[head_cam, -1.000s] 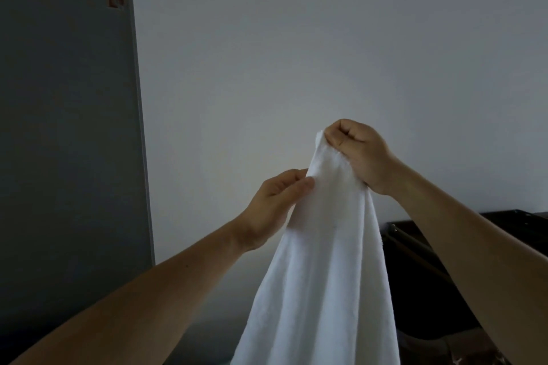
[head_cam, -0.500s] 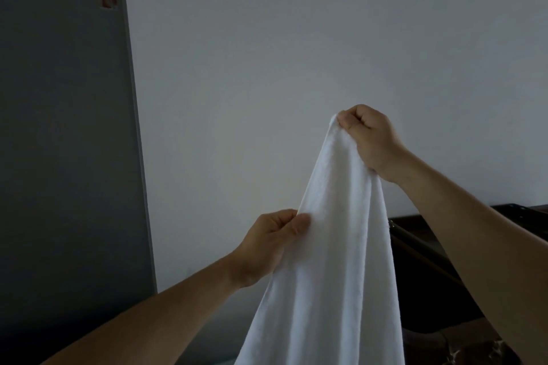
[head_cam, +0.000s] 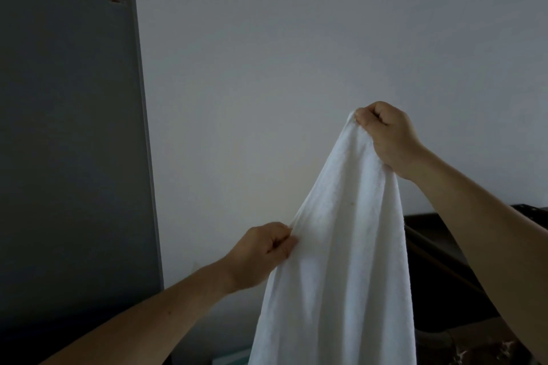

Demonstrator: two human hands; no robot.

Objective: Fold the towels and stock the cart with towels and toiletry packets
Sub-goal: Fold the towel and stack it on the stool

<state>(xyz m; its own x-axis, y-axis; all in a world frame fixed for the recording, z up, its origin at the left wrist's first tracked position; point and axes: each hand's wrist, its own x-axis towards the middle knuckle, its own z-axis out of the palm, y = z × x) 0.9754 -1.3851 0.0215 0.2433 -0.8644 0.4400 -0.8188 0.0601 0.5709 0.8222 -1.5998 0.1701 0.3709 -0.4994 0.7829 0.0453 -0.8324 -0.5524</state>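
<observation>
A white towel (head_cam: 344,261) hangs in front of me, held up in the air and running out of the frame at the bottom. My right hand (head_cam: 385,136) grips its top corner, raised at the right of centre. My left hand (head_cam: 261,255) pinches the towel's left edge well below that, with its fingers curled round the cloth. The lower end of the towel is hidden below the frame.
A pale wall fills the background, with a grey door or panel (head_cam: 68,157) at the left. A dark piece of furniture (head_cam: 444,261) stands low at the right, behind the towel. A pale teal object (head_cam: 231,360) peeks in at the bottom edge.
My left hand has slid down the towel's left edge, away from the right hand. The right hand has shifted to the right, still gripping the corner.
</observation>
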